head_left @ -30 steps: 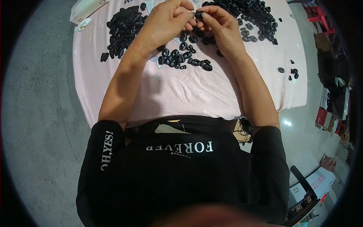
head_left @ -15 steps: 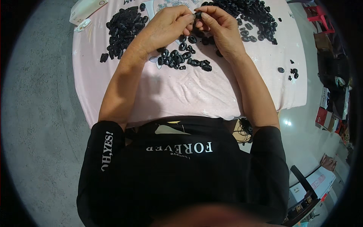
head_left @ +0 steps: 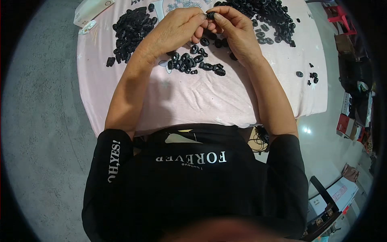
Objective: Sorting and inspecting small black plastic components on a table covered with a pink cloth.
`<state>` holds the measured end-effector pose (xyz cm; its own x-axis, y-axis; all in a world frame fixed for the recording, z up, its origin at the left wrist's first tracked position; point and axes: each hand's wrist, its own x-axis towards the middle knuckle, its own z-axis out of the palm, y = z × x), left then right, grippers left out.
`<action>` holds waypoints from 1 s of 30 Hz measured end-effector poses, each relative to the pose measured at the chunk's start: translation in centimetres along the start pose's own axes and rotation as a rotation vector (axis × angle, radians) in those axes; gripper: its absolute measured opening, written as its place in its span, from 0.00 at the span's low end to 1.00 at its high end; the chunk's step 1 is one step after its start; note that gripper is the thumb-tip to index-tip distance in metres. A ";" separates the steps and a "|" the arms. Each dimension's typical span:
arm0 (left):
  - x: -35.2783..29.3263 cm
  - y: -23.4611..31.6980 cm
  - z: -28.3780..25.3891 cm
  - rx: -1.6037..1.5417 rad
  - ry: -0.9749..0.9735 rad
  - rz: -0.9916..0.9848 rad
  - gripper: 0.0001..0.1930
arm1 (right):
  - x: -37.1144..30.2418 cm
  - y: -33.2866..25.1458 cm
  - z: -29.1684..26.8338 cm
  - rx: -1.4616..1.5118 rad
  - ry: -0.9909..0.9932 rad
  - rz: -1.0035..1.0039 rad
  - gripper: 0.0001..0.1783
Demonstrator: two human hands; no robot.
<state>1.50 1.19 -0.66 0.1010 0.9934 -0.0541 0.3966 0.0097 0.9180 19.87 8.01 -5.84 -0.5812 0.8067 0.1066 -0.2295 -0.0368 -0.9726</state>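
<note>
Close together over the far part of the table, both my hands pinch one small black plastic piece (head_left: 210, 15). My left hand (head_left: 179, 27) closes thumb and fingers on its left side. From the right, the thumb and forefinger of my right hand (head_left: 238, 31) hold it too. Below the hands lies a loose cluster of black oval pieces (head_left: 185, 62), some with holes through them. A dense heap of ridged black pieces (head_left: 134, 32) sits left of my left hand. Beyond my right hand spreads a bigger heap of black pieces (head_left: 278, 20), with flat oval rings at its near edge.
A pale pink cloth (head_left: 193, 101) covers the table. Several stray black pieces (head_left: 313, 76) lie near its right edge. At the far left corner stands a white box (head_left: 92, 10), with a small wrapped packet (head_left: 87, 27) beside it. Boxes and a red stool (head_left: 340, 18) stand on the floor at right.
The black piece has turned slightly between my fingertips, and the fingers of my left hand have shifted a little. The heaps look the same.
</note>
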 end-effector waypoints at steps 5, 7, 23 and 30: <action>-0.1 0.6 0.1 0.142 0.072 0.023 0.17 | 0.3 0.6 -0.4 0.090 -0.026 -0.024 0.11; -0.2 0.7 0.2 0.118 0.083 0.044 0.17 | 0.4 0.9 -0.6 0.113 -0.033 -0.044 0.11; -0.1 0.2 2.0 0.244 0.323 0.184 0.15 | 0.2 0.7 -0.6 -0.051 0.043 -0.102 0.11; 0.6 -0.9 2.4 0.637 0.417 0.412 0.10 | 0.2 1.2 -0.8 -0.116 0.058 -0.125 0.11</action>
<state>3.40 1.52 -2.45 0.0552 0.8658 0.4974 0.8504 -0.3018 0.4310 20.08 8.62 -7.15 -0.5074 0.8333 0.2194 -0.2034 0.1316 -0.9702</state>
